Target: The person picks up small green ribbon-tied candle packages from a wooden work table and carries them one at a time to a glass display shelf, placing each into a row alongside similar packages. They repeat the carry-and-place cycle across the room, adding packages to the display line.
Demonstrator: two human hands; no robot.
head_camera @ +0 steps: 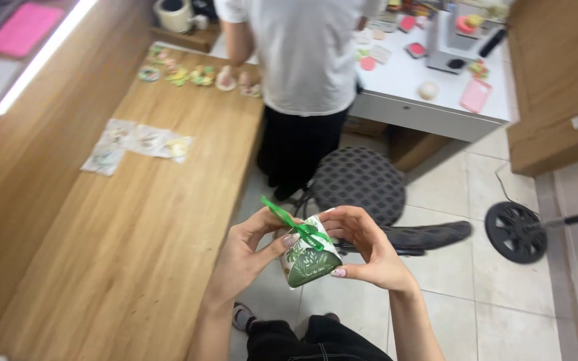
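Left hand (249, 251): pinches green ribbon (287, 219) w/ fingertips, at 9 o'clock of the box.
Right hand (362, 247): grips small green-white box (308, 261) from 3 o'clock.
Wooden counter (122, 220): at 9 o'clock.

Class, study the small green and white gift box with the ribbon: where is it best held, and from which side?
Hold the gift box by its two slanted side faces, one from each side, as the left hand and right hand do. Its wide lower body gives a firm grip; the green ribbon on top stays free.
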